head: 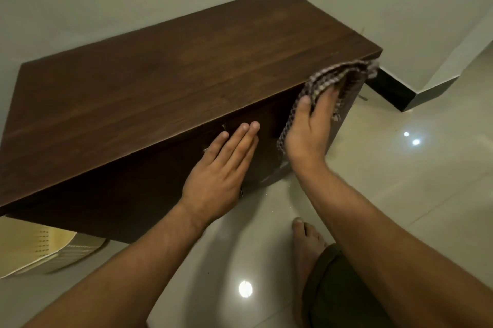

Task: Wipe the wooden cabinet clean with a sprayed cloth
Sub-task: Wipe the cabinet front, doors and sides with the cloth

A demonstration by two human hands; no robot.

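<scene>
Right hand [309, 127]: arm extended toward 12 o'clock, fingers closed over a checked cloth [333, 82], which is pressed against the front upper corner of the wooden cabinet [165, 66] at 1 o'clock. Left hand [224, 165]: laid flat on the cabinet front, fingers straight and held together, nothing gripped. Cloth is draped past the palm. A perforated cream basket [40, 247] is seen at 8 o'clock; contents cannot be told. A bare foot [306, 239] is planted on the glossy tiled floor [400, 167].

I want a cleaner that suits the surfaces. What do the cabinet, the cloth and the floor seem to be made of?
Cabinet: dark brown wood or wood-look laminate, matte, grain lines along the top.
Cloth: woven fabric, small checked pattern, soft folds.
Floor: pale glossy tile, likely ceramic or stone, mirroring ceiling lights.
</scene>
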